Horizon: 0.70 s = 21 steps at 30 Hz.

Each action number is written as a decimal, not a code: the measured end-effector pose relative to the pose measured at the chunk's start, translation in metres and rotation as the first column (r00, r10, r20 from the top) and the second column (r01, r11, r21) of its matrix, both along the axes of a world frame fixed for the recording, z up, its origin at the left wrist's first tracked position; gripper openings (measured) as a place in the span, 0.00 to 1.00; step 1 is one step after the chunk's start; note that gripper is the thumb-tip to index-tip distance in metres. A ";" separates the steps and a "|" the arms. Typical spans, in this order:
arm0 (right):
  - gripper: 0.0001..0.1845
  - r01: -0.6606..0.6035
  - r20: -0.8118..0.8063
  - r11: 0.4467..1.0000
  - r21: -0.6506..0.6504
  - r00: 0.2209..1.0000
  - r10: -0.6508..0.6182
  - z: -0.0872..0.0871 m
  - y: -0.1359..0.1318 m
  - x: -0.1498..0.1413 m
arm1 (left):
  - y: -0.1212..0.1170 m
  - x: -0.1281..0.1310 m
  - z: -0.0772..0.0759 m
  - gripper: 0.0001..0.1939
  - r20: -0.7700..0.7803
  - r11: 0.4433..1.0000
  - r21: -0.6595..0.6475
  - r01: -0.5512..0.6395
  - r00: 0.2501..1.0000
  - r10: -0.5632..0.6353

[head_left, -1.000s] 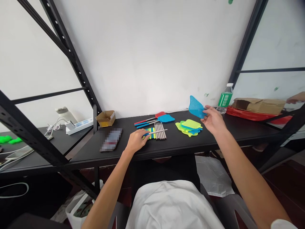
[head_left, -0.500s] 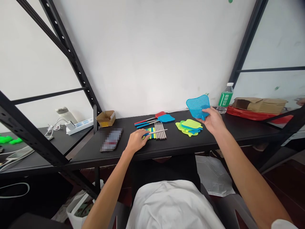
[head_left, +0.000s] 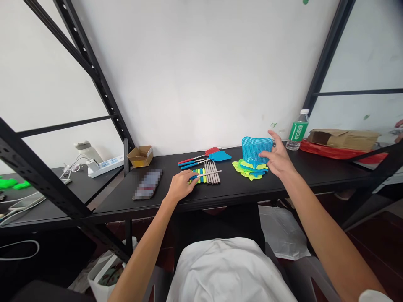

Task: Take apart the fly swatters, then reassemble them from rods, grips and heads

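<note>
The left hand [head_left: 181,184] is closed round a rod's [head_left: 209,173] handle [head_left: 194,178], seemingly to leave its tip clear towards three o'clock. At its two o'clock, the right hand [head_left: 277,157], index splayed, thumb-pinches a blue head's [head_left: 252,147] edge, perhaps freeing the stem [head_left: 255,165].

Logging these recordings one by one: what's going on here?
At a black table, a person's left hand holds a grey metal rod with a blue grip across a row of grey metal tubes. The right hand touches a blue perforated plastic paddle, roughly upright at a pile of yellow-green and blue paddles.
</note>
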State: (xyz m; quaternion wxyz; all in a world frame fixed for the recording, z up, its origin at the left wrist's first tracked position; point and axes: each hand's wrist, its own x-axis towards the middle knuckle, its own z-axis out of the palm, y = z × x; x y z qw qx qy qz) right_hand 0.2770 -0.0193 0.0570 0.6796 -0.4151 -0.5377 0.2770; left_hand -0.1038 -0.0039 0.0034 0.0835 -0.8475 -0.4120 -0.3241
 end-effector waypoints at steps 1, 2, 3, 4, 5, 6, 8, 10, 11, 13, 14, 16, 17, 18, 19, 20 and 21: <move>0.38 -0.010 -0.005 1.000 0.006 1.000 0.010 0.000 -0.001 -0.001 | 0.000 0.000 0.000 0.14 0.001 1.000 0.000 0.000 1.000 0.000; 0.33 -0.027 -0.023 1.000 0.004 0.999 0.027 0.001 -0.001 -0.003 | 0.000 0.000 0.000 0.14 0.000 1.000 0.000 0.000 1.000 0.000; 0.28 -0.042 -0.046 0.999 -0.003 0.998 0.041 0.002 -0.002 -0.005 | 0.000 0.000 0.000 0.14 0.000 1.000 0.000 0.001 1.000 -0.001; 0.23 -0.049 -0.067 0.999 -0.016 0.997 0.048 0.003 -0.003 -0.007 | 0.000 0.000 0.000 0.14 0.000 1.000 0.000 0.003 1.000 -0.003; 0.19 -0.048 -0.081 0.998 -0.033 0.996 0.045 0.004 -0.005 -0.009 | 0.000 0.000 0.000 0.14 0.001 1.000 0.002 0.005 1.000 -0.005; 0.17 -0.041 -0.087 0.998 -0.051 0.996 0.036 0.005 -0.006 -0.010 | 0.000 0.000 0.000 0.14 0.005 1.000 0.004 0.007 1.000 -0.007; 0.16 -0.032 -0.074 0.996 -0.087 0.997 0.025 0.006 -0.008 -0.013 | -0.001 0.000 0.000 0.14 0.013 1.000 0.006 0.012 1.000 -0.012; 0.18 -0.043 -0.044 0.992 -0.116 0.998 0.038 0.006 -0.009 -0.015 | -0.002 0.001 0.001 0.15 0.017 1.000 0.003 0.016 1.000 -0.016; 0.19 -0.054 -0.027 0.991 -0.126 0.998 0.051 0.006 -0.010 -0.016 | -0.003 0.001 0.002 0.16 0.017 1.000 0.002 0.016 1.000 -0.016; 0.22 -0.066 0.012 0.988 -0.136 0.998 0.069 0.006 -0.011 -0.017 | -0.004 0.001 0.003 0.16 0.013 1.000 -0.001 0.014 1.000 -0.014; 0.23 -0.064 0.038 0.989 -0.137 0.997 0.070 0.006 -0.011 -0.018 | -0.005 0.001 0.003 0.16 0.011 1.000 -0.001 0.010 1.000 -0.010; 0.23 -0.045 0.112 0.989 -0.137 0.992 0.061 0.005 -0.011 -0.019 | -0.005 0.002 0.004 0.16 0.010 1.000 -0.002 -0.003 1.000 0.003; 0.22 -0.030 0.155 0.990 -0.138 0.987 0.051 0.004 -0.011 -0.020 | -0.005 0.002 0.004 0.15 0.010 1.000 -0.001 -0.010 1.000 0.010; 0.20 -0.016 0.194 0.990 -0.139 0.980 0.043 0.003 -0.011 -0.020 | -0.006 0.002 0.004 0.15 0.011 1.000 0.000 -0.017 1.000 0.017; 0.19 -0.005 0.230 0.990 -0.142 0.973 0.038 0.002 -0.010 -0.021 | -0.006 0.002 0.004 0.14 0.011 1.000 0.001 -0.022 1.000 0.022; 0.19 0.003 0.261 0.989 -0.146 0.965 0.035 0.001 -0.010 -0.021 | -0.006 0.002 0.004 0.14 0.008 1.000 0.001 -0.024 1.000 0.024; 0.19 0.009 0.285 0.989 -0.149 0.958 0.035 0.000 -0.010 -0.022 | -0.007 0.003 0.004 0.13 0.004 1.000 0.001 -0.027 1.000 0.027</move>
